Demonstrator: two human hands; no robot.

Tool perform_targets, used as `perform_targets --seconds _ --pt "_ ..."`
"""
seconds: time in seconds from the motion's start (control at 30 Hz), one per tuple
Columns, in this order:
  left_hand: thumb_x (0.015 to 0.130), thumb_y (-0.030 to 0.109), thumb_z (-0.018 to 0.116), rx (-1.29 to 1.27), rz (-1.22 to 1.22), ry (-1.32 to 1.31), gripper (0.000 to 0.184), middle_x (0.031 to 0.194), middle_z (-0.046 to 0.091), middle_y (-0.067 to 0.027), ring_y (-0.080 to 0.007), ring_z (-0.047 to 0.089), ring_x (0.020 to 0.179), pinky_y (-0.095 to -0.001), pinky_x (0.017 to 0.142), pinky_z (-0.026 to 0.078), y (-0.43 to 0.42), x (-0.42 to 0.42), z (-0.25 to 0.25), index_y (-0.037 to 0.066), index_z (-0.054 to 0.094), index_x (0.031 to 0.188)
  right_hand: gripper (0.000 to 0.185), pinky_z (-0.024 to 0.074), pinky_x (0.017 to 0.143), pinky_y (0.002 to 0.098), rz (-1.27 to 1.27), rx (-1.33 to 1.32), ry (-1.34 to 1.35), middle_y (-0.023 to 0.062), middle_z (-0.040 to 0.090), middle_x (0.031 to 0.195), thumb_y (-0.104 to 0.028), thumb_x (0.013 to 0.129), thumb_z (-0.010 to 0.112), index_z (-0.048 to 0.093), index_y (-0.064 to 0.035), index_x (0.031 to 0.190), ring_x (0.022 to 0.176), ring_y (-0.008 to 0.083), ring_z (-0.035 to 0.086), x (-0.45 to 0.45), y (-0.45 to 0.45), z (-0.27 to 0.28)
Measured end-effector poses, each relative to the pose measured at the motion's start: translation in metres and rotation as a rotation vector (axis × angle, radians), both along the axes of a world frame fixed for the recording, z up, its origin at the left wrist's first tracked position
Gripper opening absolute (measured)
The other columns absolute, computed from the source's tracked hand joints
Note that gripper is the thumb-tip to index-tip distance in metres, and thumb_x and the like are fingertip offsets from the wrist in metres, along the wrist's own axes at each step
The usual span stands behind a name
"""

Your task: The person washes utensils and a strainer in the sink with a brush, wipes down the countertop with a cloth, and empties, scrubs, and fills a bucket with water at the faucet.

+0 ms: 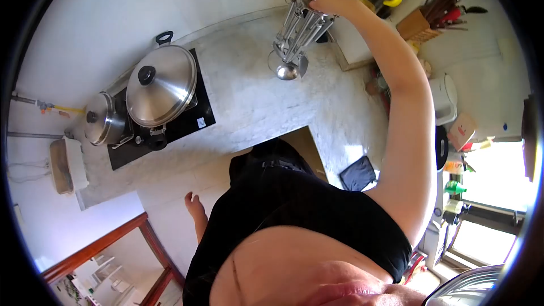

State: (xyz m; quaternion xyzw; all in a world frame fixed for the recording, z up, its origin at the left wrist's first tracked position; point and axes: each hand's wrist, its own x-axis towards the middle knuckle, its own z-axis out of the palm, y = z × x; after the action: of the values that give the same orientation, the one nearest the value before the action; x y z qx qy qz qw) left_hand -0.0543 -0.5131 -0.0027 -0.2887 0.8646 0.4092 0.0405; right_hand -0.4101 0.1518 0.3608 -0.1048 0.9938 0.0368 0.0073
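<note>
High in the view, my right hand is closed around the top of a metal utensil rack. Several steel utensils hang below it with their heads down, among them a ladle and a flat turner. The rack stands over the grey countertop; its base is hidden behind the utensils. My left hand is low beside my body, fingers loosely bent and apart, with nothing in it.
Left on a black cooktop stand a large lidded steel pan and a smaller lidded pot. A wooden holder with dark-handled utensils is at the upper right. A black square pad lies near my right side.
</note>
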Motion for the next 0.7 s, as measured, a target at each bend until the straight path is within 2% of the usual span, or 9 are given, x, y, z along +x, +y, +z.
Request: perform_targets --seconds 0.13,0.2,0.27,0.4,0.43,0.53,0.6,0.63,0.7 --pt "0.081 0.014 0.057 0.005 0.238 -0.022 0.042 0.122 0.057 -0.0217 -0.0329 0.052 0.115 -0.0391 0.100 0.039 -0.011 0.045 -0.019 -0.003 0.055 0.119 0.021 0.0484 0.072 0.0471 0.003 0.076 -0.027 0.0181 0.066 0.085 -0.020 0.081 0.058 0.061 -0.0055 0.096 0.083 0.0366 0.064 -0.073 0.000 -0.001" --pt "0.080 0.014 0.056 -0.027 0.311 -0.081 0.043 0.121 0.056 -0.0228 -0.0336 0.052 0.114 -0.0400 0.099 0.040 -0.003 0.063 -0.009 -0.006 0.054 0.119 0.023 0.0488 0.071 0.0470 0.036 0.119 0.023 0.0183 0.066 0.086 -0.019 0.081 0.058 0.062 -0.0053 0.099 0.082 0.0366 0.064 -0.107 0.010 -0.015" --pt "0.080 0.014 0.055 -0.068 0.358 -0.108 0.045 0.121 0.056 -0.0240 -0.0345 0.053 0.114 -0.0409 0.099 0.041 0.008 0.081 -0.004 -0.007 0.053 0.119 0.026 0.0498 0.071 0.0471 0.015 0.164 0.003 0.0190 0.066 0.090 -0.015 0.081 0.057 0.062 -0.0049 0.104 0.085 0.0371 0.064 -0.149 0.027 -0.039" --pt "0.079 0.017 0.054 0.000 0.409 -0.238 0.048 0.120 0.056 -0.0250 -0.0352 0.053 0.111 -0.0405 0.097 0.042 -0.005 0.113 -0.043 -0.008 0.052 0.119 0.034 0.0520 0.073 0.0467 0.016 0.229 -0.064 0.0202 0.066 0.102 -0.007 0.081 0.054 0.061 -0.0035 0.115 0.093 0.0371 0.064 -0.210 0.061 -0.062" --pt "0.079 0.017 0.054 0.028 0.473 -0.189 0.047 0.117 0.057 -0.0240 -0.0337 0.054 0.108 -0.0397 0.094 0.042 -0.001 0.119 -0.050 -0.008 0.052 0.118 0.037 0.0527 0.078 0.0450 -0.046 0.207 -0.109 0.0205 0.064 0.111 -0.004 0.082 0.052 0.061 -0.0026 0.118 0.099 0.0371 0.063 -0.216 0.064 -0.062" --pt "0.078 0.016 0.054 0.125 0.624 -0.095 0.044 0.108 0.058 -0.0204 -0.0290 0.055 0.097 -0.0376 0.087 0.044 0.011 0.130 -0.070 -0.008 0.052 0.115 0.037 0.0526 0.082 0.0438 -0.068 0.245 -0.104 0.0201 0.062 0.116 -0.003 0.083 0.050 0.061 -0.0024 0.118 0.102 0.0365 0.062 -0.238 0.076 -0.067" --pt "0.078 0.016 0.054 0.199 0.665 -0.112 0.041 0.101 0.059 -0.0171 -0.0257 0.054 0.090 -0.0363 0.082 0.045 0.018 0.133 -0.074 -0.007 0.052 0.112 0.034 0.0513 0.081 0.0448 -0.117 0.191 -0.087 0.0211 0.064 0.109 -0.006 0.080 0.054 0.062 -0.0025 0.114 0.099 0.0375 0.062 -0.255 0.084 -0.072" --pt "0.078 0.016 0.053 0.084 0.596 -0.153 0.038 0.091 0.057 -0.0126 -0.0218 0.052 0.079 -0.0350 0.073 0.045 0.020 0.133 -0.070 -0.006 0.052 0.110 0.033 0.0507 0.081 0.0454 -0.141 0.163 -0.084 0.0216 0.064 0.105 -0.008 0.079 0.056 0.062 -0.0026 0.111 0.097 0.0381 0.062 -0.261 0.087 -0.074" --pt "0.078 0.016 0.053 0.052 0.610 -0.085 0.038 0.090 0.057 -0.0120 -0.0211 0.051 0.078 -0.0353 0.072 0.045 0.028 0.132 -0.069 -0.006 0.052 0.110 0.035 0.0516 0.080 0.0448 -0.270 0.041 -0.076 0.0214 0.064 0.106 -0.004 0.079 0.056 0.061 -0.0026 0.114 0.097 0.0374 0.062 -0.257 0.083 -0.063"
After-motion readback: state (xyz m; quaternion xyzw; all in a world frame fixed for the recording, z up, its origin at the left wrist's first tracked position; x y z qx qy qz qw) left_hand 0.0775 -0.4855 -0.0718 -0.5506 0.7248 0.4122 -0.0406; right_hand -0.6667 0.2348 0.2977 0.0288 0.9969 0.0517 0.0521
